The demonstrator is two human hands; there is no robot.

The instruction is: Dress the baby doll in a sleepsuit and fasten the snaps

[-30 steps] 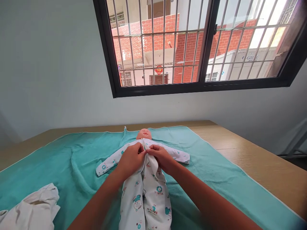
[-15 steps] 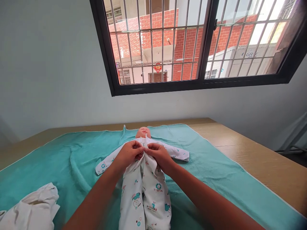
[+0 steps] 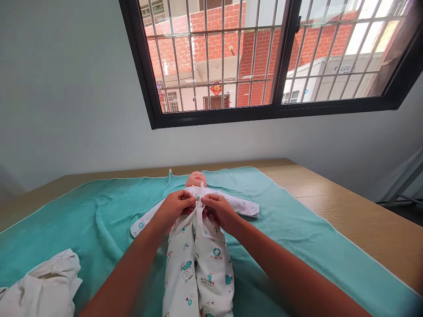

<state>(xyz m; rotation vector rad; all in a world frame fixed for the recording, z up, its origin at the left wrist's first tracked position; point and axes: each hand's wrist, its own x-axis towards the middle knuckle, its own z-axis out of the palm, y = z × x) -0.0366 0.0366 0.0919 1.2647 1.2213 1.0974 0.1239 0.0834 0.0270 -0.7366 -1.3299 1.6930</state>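
Note:
A baby doll [image 3: 196, 178] lies on its back on a teal blanket [image 3: 112, 211], its head toward the wall. It wears a white romper [image 3: 198, 273] printed with small coloured figures, both sleeves spread out sideways. My left hand [image 3: 175, 208] pinches the front edge of the romper at the chest. Opposite it, my right hand [image 3: 220, 212] pinches the other front edge, a small gap between the two sets of fingertips. Between them a white strip of the opening stands up. Whatever fastener is there is too small to make out.
A crumpled white cloth [image 3: 42, 286] lies on the blanket at the lower left. The blanket covers much of a wooden table [image 3: 350, 220], whose far side meets a pale wall [image 3: 76, 88]. Above is a barred window [image 3: 218, 116] with a black frame.
My fingertips have moved slightly apart, and the strip of the romper's opening between them shows more. The view has tilted a little; the doll lies as before.

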